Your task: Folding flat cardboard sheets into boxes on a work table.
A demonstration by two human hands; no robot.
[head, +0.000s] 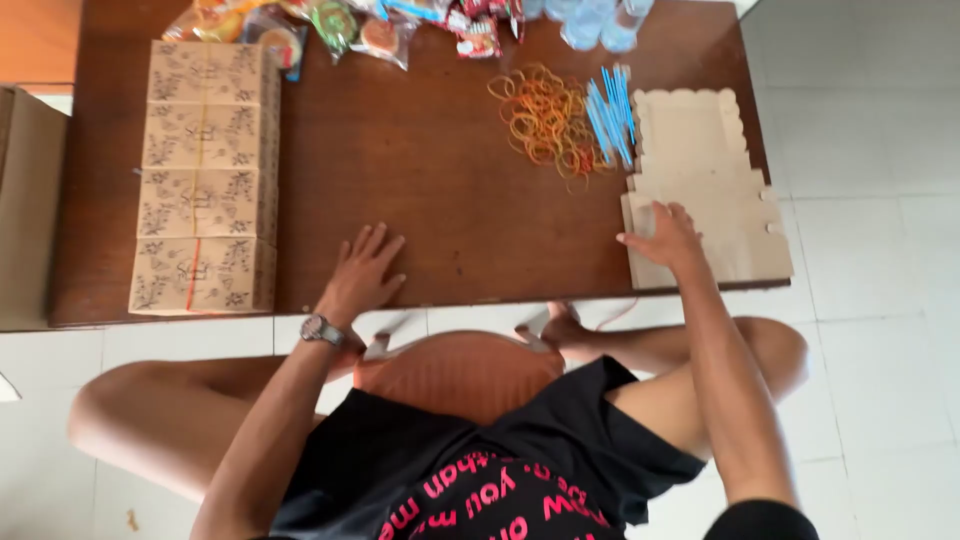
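A low, dark brown wooden surface (440,170) fills the upper part of the view, and the person sits on the white tiled floor (880,330) in front of it with the knees spread wide. At the left side of the surface stands a row of four closed cardboard boxes (205,178) with a printed flower pattern, touching each other end to end. At the right side lies a stack of flat, unfolded box blanks (705,190) with scalloped edges. The right hand (665,238) rests on the near left corner of this stack with the fingers spread open and flat; whether it is pinching the top sheet I cannot tell, because the palm hides the edge. The left hand (365,272) lies released, palm down, on the bare wood near the front edge, well apart from the boxes, and it holds nothing; a wristwatch (321,329) is on its wrist. Just beside the blanks, to their left, lies a small bundle of blue straws (612,115), and next to them a loose pile of coloured rubber bands (542,118). Along the far edge sit wrapped snacks (340,25) and clear plastic bottles (600,20), partly cut off by the frame.
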